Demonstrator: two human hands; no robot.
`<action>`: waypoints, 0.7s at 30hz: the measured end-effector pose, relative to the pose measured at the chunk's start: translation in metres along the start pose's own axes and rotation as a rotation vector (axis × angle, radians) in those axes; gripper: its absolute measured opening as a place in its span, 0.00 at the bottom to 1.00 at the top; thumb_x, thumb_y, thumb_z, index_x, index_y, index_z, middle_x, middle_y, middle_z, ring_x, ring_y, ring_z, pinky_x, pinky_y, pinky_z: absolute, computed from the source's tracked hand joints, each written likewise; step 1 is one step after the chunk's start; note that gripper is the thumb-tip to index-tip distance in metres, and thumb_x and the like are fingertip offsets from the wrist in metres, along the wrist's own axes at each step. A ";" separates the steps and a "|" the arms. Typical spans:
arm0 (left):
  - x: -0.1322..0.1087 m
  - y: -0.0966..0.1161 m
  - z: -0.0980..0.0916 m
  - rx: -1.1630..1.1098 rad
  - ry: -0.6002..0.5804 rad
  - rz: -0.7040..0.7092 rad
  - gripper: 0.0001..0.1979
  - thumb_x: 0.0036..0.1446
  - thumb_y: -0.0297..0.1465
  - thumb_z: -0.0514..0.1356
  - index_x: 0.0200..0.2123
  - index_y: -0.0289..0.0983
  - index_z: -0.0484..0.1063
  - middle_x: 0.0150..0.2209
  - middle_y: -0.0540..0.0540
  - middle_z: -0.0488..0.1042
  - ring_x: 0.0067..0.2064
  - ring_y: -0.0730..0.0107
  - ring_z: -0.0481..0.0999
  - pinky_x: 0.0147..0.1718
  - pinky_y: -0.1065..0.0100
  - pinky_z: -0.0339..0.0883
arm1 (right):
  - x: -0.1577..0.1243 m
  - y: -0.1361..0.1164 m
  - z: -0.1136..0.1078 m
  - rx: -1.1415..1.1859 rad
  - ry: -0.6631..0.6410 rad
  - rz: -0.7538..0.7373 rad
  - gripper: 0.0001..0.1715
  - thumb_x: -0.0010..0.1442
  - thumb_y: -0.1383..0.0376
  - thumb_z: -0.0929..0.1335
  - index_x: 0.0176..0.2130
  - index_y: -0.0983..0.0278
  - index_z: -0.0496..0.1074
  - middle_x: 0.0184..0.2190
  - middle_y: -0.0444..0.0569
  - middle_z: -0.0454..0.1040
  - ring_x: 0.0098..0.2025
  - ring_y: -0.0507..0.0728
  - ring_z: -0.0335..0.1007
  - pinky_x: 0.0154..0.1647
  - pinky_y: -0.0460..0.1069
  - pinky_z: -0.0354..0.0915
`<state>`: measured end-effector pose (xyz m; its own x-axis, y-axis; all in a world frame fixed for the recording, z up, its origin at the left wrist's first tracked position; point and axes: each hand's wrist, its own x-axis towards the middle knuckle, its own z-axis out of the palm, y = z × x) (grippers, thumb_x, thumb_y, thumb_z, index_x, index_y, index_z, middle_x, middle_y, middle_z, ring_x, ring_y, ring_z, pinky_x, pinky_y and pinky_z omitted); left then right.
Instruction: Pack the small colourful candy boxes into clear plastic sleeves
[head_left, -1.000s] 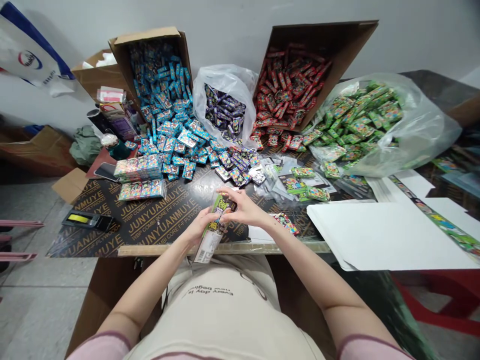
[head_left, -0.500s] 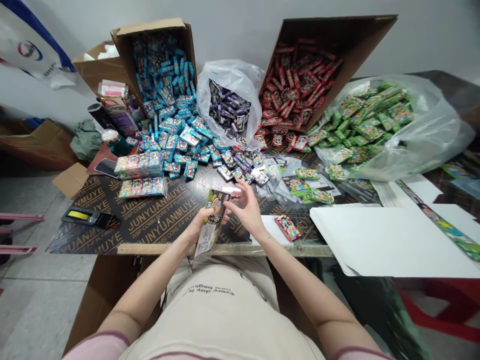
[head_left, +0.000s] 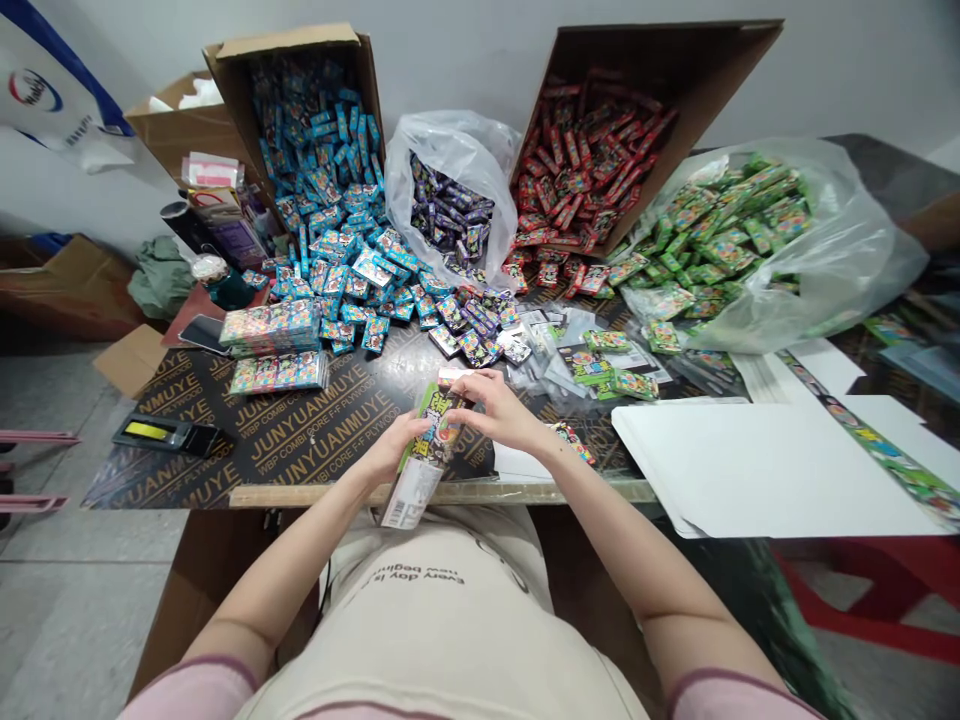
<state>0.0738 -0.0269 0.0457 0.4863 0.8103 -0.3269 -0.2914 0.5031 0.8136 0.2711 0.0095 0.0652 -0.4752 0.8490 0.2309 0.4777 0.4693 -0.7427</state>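
Packet (head_left: 424, 458), likely light, slick and easily creased, slants over the worktop (head_left: 360, 395) edge; our left hand (head_left: 397, 446) clasps its side, where we'd hold; our right hand (head_left: 501, 412) meets its top, grip unclear.

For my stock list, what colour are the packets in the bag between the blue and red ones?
Mostly purple; the packets show best in the head view.
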 end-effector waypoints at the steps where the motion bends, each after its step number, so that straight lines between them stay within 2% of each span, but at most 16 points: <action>1: 0.000 0.000 0.002 0.008 0.005 0.000 0.25 0.45 0.42 0.66 0.43 0.32 0.74 0.32 0.45 0.79 0.31 0.66 0.76 0.34 0.67 0.68 | 0.001 0.000 -0.001 0.040 0.000 0.007 0.14 0.59 0.55 0.68 0.30 0.63 0.70 0.27 0.43 0.71 0.33 0.54 0.65 0.49 0.55 0.56; 3: 0.002 -0.002 0.005 0.028 0.034 0.029 0.23 0.43 0.41 0.67 0.40 0.31 0.75 0.31 0.45 0.78 0.31 0.67 0.75 0.34 0.68 0.67 | 0.002 0.000 -0.001 0.130 0.045 0.018 0.16 0.61 0.56 0.66 0.26 0.62 0.68 0.25 0.44 0.70 0.31 0.54 0.65 0.45 0.54 0.59; 4: 0.004 -0.002 0.005 0.039 0.055 0.049 0.22 0.43 0.41 0.67 0.38 0.31 0.75 0.30 0.46 0.78 0.32 0.66 0.75 0.35 0.68 0.67 | 0.002 0.000 0.000 0.160 0.108 0.027 0.16 0.60 0.56 0.66 0.26 0.62 0.69 0.26 0.45 0.71 0.32 0.55 0.66 0.45 0.54 0.61; 6: 0.007 -0.002 0.004 0.064 0.100 0.085 0.21 0.43 0.42 0.67 0.35 0.31 0.76 0.29 0.46 0.78 0.33 0.64 0.75 0.36 0.67 0.67 | 0.001 0.000 0.003 0.187 0.310 0.068 0.12 0.56 0.55 0.69 0.34 0.61 0.73 0.36 0.49 0.74 0.43 0.59 0.68 0.49 0.56 0.61; 8: 0.009 0.000 0.000 0.104 0.133 0.130 0.21 0.45 0.44 0.65 0.34 0.32 0.75 0.29 0.46 0.78 0.34 0.63 0.75 0.38 0.65 0.67 | -0.003 0.001 0.009 0.250 0.460 0.157 0.26 0.49 0.53 0.73 0.47 0.59 0.71 0.49 0.52 0.72 0.53 0.62 0.65 0.54 0.58 0.61; 9: 0.009 0.001 -0.002 0.146 0.142 0.160 0.21 0.47 0.45 0.64 0.34 0.32 0.75 0.29 0.45 0.77 0.34 0.63 0.75 0.38 0.65 0.67 | -0.005 0.003 0.013 0.326 0.449 0.214 0.34 0.46 0.53 0.75 0.51 0.59 0.69 0.51 0.53 0.71 0.54 0.63 0.66 0.54 0.58 0.63; 10: 0.009 0.003 -0.004 0.215 0.156 0.198 0.20 0.48 0.45 0.62 0.34 0.32 0.75 0.30 0.46 0.77 0.34 0.63 0.74 0.38 0.66 0.66 | -0.007 0.004 0.018 0.425 0.373 0.267 0.37 0.44 0.52 0.76 0.52 0.59 0.69 0.51 0.53 0.72 0.53 0.63 0.68 0.52 0.57 0.65; 12: 0.009 0.005 -0.007 0.424 0.205 0.279 0.18 0.50 0.45 0.61 0.29 0.33 0.74 0.26 0.48 0.74 0.31 0.67 0.71 0.34 0.69 0.64 | -0.011 0.006 0.027 0.618 0.185 0.336 0.32 0.45 0.51 0.75 0.48 0.60 0.72 0.43 0.52 0.76 0.45 0.61 0.73 0.47 0.57 0.68; 13: 0.008 0.006 -0.007 0.540 0.243 0.311 0.18 0.51 0.45 0.61 0.25 0.34 0.71 0.23 0.50 0.71 0.28 0.70 0.68 0.30 0.71 0.61 | -0.012 0.007 0.031 0.674 0.133 0.349 0.28 0.46 0.52 0.75 0.44 0.62 0.74 0.39 0.50 0.78 0.42 0.61 0.75 0.46 0.57 0.69; 15: 0.009 0.005 -0.008 0.709 0.316 0.352 0.22 0.51 0.45 0.61 0.17 0.35 0.63 0.17 0.54 0.60 0.23 0.76 0.58 0.24 0.72 0.52 | -0.013 0.007 0.036 0.684 0.157 0.361 0.21 0.48 0.53 0.74 0.39 0.63 0.75 0.34 0.48 0.79 0.38 0.60 0.75 0.45 0.56 0.70; 17: 0.011 0.004 -0.010 0.752 0.357 0.373 0.25 0.51 0.45 0.60 0.14 0.36 0.56 0.15 0.55 0.52 0.21 0.79 0.51 0.21 0.72 0.46 | -0.014 0.007 0.037 0.648 0.232 0.379 0.19 0.49 0.55 0.73 0.38 0.64 0.75 0.32 0.48 0.79 0.36 0.59 0.75 0.42 0.54 0.70; 18: 0.013 0.003 -0.011 0.739 0.371 0.382 0.26 0.51 0.45 0.60 0.13 0.37 0.54 0.15 0.55 0.51 0.21 0.79 0.50 0.21 0.72 0.44 | -0.014 0.007 0.036 0.659 0.226 0.389 0.20 0.49 0.55 0.73 0.40 0.64 0.75 0.32 0.47 0.79 0.35 0.58 0.75 0.39 0.53 0.71; 19: 0.016 0.002 -0.014 0.714 0.385 0.392 0.26 0.52 0.45 0.60 0.14 0.37 0.54 0.15 0.55 0.51 0.21 0.80 0.50 0.21 0.72 0.45 | -0.016 0.008 0.037 0.697 0.185 0.400 0.22 0.49 0.56 0.73 0.43 0.63 0.74 0.32 0.46 0.79 0.33 0.57 0.75 0.37 0.52 0.71; 21: 0.021 0.000 -0.019 0.656 0.426 0.410 0.25 0.52 0.45 0.60 0.15 0.36 0.56 0.16 0.55 0.53 0.21 0.80 0.52 0.21 0.73 0.47 | -0.020 0.012 0.039 0.810 -0.004 0.416 0.31 0.45 0.57 0.76 0.48 0.62 0.71 0.32 0.45 0.78 0.31 0.55 0.74 0.33 0.50 0.71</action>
<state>0.0678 -0.0039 0.0299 0.0604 0.9982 0.0066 0.2194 -0.0197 0.9754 0.2576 -0.0115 0.0270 -0.3838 0.9102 -0.1558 -0.0532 -0.1903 -0.9803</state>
